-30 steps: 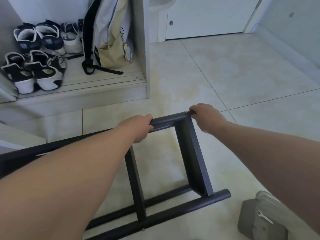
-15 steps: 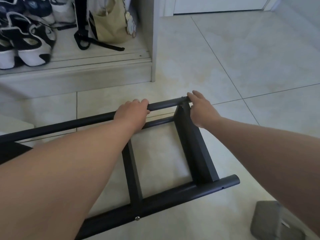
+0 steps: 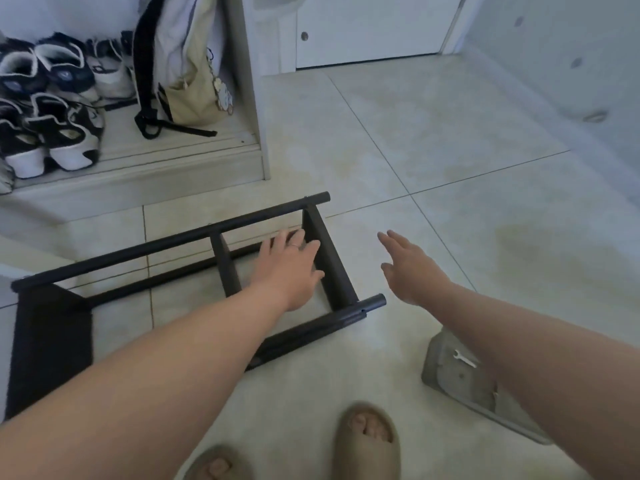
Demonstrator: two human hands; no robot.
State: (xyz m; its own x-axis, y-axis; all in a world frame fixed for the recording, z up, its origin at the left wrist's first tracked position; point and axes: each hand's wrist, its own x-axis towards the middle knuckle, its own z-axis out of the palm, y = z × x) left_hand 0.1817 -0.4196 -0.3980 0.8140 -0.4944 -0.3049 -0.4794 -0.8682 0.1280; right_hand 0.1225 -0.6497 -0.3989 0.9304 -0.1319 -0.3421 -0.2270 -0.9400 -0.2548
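Note:
A black metal rack frame [image 3: 332, 261] lies flat on the tiled floor, with two long tubes joined by flat cross bars and a black fabric panel [image 3: 52, 344] at its left end. My left hand [image 3: 289, 268] hovers over the frame between two cross bars, fingers spread and holding nothing. My right hand [image 3: 410, 268] is in the air to the right of the frame, fingers straight, apart from it.
A low shelf [image 3: 145, 174] at the back left holds several shoes [image 3: 52, 133] and a backpack [image 3: 183, 64]. A grey tray [image 3: 460, 375] with a small wrench [image 3: 464, 358] lies on the floor at the right. My feet in slippers [image 3: 367, 441] are at the bottom. A white door [image 3: 374, 26] is behind.
Both hands have let go of the frame's far tube and pulled back. The frame now lies flat on the floor, and the view has lifted away from it.

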